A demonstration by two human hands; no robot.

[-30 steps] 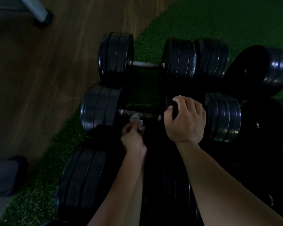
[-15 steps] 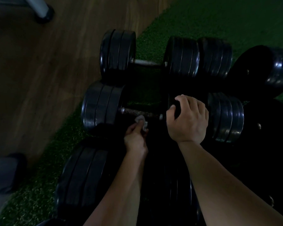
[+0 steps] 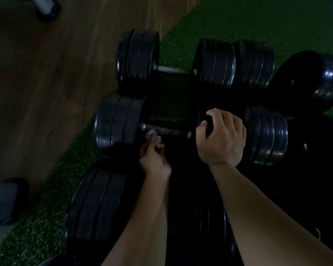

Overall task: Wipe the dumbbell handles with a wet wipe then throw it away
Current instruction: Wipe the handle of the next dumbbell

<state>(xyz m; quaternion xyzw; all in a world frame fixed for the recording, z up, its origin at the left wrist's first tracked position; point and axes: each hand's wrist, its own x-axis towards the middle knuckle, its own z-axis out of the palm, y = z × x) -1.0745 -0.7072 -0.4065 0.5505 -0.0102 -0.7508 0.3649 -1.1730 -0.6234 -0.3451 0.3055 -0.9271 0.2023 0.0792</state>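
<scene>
Holding dumbbell (image 3: 121, 121), right hand (image 3: 222, 139); left hand (image 3: 154, 160) pinches wipe (image 3: 151, 135).

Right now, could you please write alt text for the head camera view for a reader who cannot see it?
A left hand holds a crumpled white wipe against the left end of a dumbbell handle while the right hand grips that dumbbell's right plates. More black dumbbells lie around it on green turf beside a wooden floor.
</scene>
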